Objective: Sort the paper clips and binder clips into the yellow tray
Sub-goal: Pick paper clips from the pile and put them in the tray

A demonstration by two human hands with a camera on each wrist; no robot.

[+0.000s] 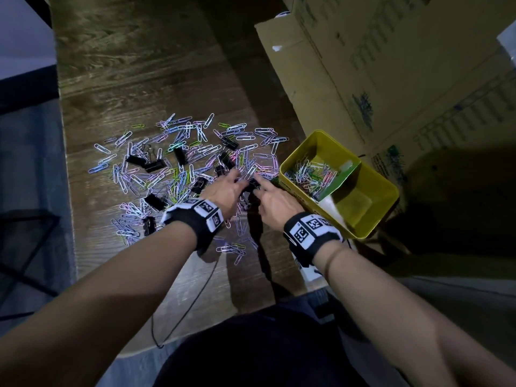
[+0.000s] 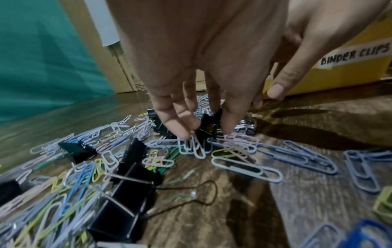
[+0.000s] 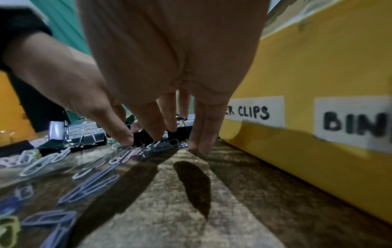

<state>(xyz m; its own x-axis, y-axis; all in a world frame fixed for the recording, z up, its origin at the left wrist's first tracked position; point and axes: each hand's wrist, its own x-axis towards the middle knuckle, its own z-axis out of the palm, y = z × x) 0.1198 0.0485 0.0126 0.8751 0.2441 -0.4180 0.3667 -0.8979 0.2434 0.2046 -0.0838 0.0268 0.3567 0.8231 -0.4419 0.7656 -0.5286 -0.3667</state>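
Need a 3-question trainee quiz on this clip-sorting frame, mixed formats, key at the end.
1. True or false: the yellow tray compartment holding paper clips is the one farther from the person.
2. Multiple choice: the binder clips on the wooden tabletop are A) black B) red C) white.
3. Fill in: in the left wrist view, the readable label on the tray wall says "BINDER ____".

Extra context: left hand and right hand both reach fingers-down into the pile beside the tray.

Key: 1 true; 2 A; 3 CLIPS.
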